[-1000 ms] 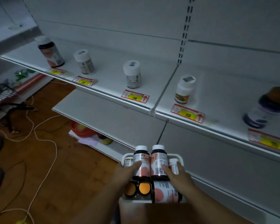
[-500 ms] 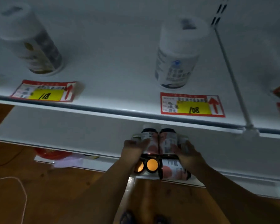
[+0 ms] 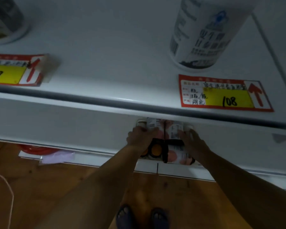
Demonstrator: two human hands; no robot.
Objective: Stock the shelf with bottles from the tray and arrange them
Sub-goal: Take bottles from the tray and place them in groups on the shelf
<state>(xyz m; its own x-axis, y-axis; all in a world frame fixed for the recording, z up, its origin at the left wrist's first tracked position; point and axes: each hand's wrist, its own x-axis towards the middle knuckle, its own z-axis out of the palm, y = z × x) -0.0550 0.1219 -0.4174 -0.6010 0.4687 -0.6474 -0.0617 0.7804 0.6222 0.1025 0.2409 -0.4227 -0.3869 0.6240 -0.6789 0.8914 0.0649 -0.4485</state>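
Observation:
A white tray (image 3: 139,122) of bottles sits low in the view, its far end hidden under the upper shelf's front edge (image 3: 106,103). Two brown bottles with pink labels (image 3: 155,128) stand upright in it. Another bottle (image 3: 178,154) lies on its side, beside orange round caps (image 3: 156,148). My left hand (image 3: 139,138) grips the tray's left side, thumb against the left upright bottle. My right hand (image 3: 192,142) grips the right side, against the other upright bottle. The tray is over the lower shelf (image 3: 73,128).
On the upper shelf stand a white bottle (image 3: 203,35) behind a red and yellow 108 price tag (image 3: 224,95), and another bottle (image 3: 5,19) with its tag (image 3: 15,70) at left. Below are a wooden floor, a cord (image 3: 10,192), and my feet (image 3: 142,217).
My view has moved closer to the upper shelf and tilted down. Both hands have carried the tray forward, under the upper shelf's edge and over the lower shelf.

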